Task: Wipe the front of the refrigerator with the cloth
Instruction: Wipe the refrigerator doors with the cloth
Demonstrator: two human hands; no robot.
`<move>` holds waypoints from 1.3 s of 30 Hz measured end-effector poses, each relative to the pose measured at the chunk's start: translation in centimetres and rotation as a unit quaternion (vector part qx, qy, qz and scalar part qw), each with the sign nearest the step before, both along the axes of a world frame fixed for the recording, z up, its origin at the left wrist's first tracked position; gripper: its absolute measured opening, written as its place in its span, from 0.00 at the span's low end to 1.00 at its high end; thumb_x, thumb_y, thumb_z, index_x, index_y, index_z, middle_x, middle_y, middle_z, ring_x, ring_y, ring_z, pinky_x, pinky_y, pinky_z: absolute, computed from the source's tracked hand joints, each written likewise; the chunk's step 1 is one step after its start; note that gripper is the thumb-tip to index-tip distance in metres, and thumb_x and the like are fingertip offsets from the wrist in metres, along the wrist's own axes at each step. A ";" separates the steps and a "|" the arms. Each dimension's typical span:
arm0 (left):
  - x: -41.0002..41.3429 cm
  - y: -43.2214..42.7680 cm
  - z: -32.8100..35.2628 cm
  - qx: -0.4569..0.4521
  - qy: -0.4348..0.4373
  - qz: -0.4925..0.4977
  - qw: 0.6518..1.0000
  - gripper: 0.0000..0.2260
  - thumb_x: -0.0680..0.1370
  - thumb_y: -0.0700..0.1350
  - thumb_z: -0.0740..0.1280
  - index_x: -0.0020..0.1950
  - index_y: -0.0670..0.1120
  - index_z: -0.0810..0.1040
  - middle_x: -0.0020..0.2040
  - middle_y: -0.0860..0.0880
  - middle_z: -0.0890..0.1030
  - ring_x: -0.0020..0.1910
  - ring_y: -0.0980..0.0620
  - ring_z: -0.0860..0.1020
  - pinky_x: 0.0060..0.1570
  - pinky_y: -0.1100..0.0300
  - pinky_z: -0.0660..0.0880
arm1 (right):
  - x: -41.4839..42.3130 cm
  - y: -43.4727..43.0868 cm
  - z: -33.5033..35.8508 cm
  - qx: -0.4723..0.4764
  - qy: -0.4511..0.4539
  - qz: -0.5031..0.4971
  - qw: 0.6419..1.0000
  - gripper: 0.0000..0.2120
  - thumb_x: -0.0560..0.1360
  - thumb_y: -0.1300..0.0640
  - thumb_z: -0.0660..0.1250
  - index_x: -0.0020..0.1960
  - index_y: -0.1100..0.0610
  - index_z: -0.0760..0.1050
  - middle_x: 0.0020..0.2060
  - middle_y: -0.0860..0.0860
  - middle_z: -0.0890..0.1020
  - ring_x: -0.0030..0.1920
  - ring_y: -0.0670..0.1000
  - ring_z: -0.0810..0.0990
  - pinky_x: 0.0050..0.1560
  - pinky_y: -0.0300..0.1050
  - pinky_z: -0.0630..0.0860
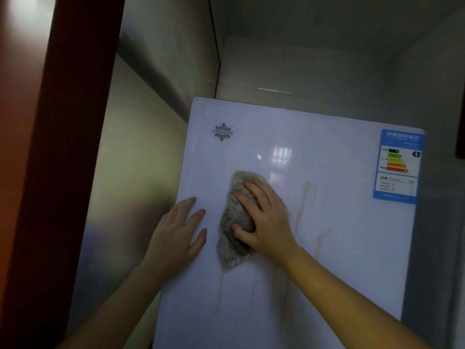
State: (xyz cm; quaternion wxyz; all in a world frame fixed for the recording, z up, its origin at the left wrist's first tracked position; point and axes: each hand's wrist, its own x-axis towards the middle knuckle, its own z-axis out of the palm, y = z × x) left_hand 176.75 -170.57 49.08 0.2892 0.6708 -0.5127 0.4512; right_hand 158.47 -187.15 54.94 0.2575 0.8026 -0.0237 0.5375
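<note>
"KINGHOME" logo (222, 132) on refrigerator door (327, 248), energy label (397, 167) rated "1"

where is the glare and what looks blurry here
Head view: window glare sits on the fridge door above the cloth; the label print is too soft to read; the left edge is blurred and bent by the wide lens; the room is dim.
</note>
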 end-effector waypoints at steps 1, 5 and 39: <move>0.2 -0.1 -0.2 0.001 -0.006 -0.004 1.000 0.24 0.80 0.56 0.58 0.66 0.42 0.81 0.72 0.39 0.76 0.68 0.38 0.77 0.59 0.48 0.78 | 0.1 -0.1 -0.5 -0.010 0.011 0.001 1.000 0.31 0.71 0.43 0.74 0.70 0.57 0.77 0.74 0.57 0.72 0.77 0.59 0.66 0.78 0.59 0.63; 0.5 -0.4 -1.0 -0.005 -0.009 -0.015 1.000 0.24 0.81 0.56 0.59 0.68 0.43 0.80 0.75 0.40 0.73 0.72 0.39 0.74 0.65 0.48 0.75 | -0.5 -1.1 -0.4 -0.067 0.035 0.002 0.997 0.28 0.71 0.45 0.74 0.68 0.57 0.78 0.72 0.58 0.75 0.75 0.60 0.70 0.74 0.59 0.68; 0.7 -3.1 -3.1 -0.103 -0.012 -0.035 0.994 0.25 0.81 0.53 0.60 0.73 0.41 0.75 0.79 0.39 0.67 0.78 0.38 0.67 0.72 0.47 0.64 | -2.2 -2.0 4.9 0.003 -0.054 -0.028 0.998 0.30 0.71 0.46 0.72 0.70 0.58 0.76 0.73 0.59 0.73 0.74 0.62 0.69 0.74 0.57 0.66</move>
